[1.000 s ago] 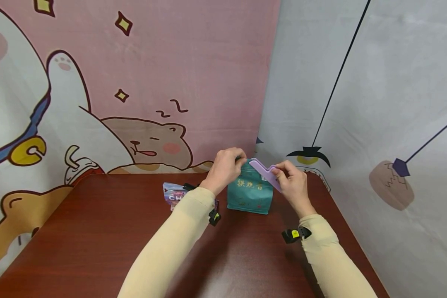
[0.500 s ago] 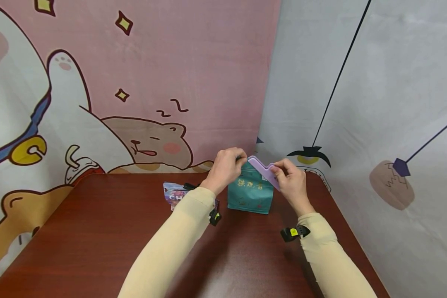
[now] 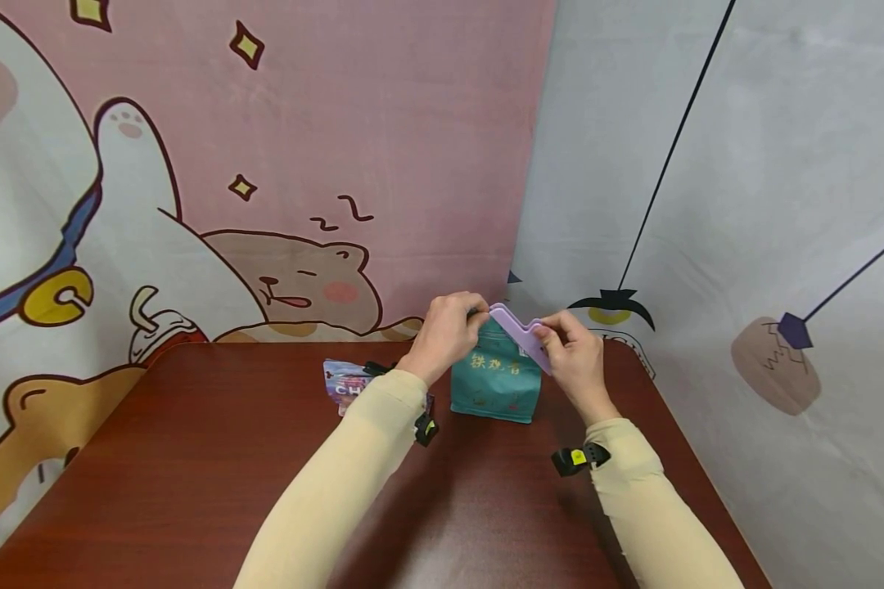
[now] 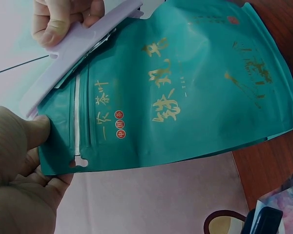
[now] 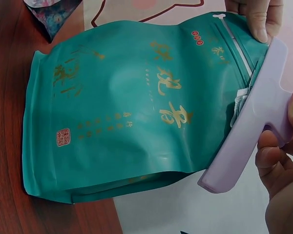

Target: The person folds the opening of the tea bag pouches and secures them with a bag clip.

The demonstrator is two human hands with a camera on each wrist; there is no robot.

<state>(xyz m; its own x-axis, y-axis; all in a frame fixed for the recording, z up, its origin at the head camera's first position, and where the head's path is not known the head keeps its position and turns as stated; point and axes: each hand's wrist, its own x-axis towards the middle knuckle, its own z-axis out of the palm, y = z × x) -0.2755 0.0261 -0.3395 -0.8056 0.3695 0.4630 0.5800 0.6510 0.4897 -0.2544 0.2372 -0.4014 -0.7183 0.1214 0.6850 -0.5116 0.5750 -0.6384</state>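
A teal tea bag (image 3: 495, 378) with gold lettering stands upright toward the back of the table. My left hand (image 3: 449, 334) pinches its top left corner between thumb and fingers, as the left wrist view shows. In my right hand (image 3: 576, 356) is a lilac bag clip (image 5: 249, 124), gripped by its handle between thumb and fingers. The clip lies slantwise along the bag's top edge, its upper end close to my left fingertips. Whether its jaws have the bag between them is hard to tell.
A colourful pouch (image 3: 342, 384) with a black clip (image 4: 266, 222) on it stands left of the tea bag, partly behind my left forearm. The brown tabletop (image 3: 191, 458) meets a cartoon-printed cloth (image 3: 412, 164) at the back.
The bag clip and my right hand have shifted slightly up and to the left, toward my left fingertips. My left hand keeps its hold on the bag's corner.
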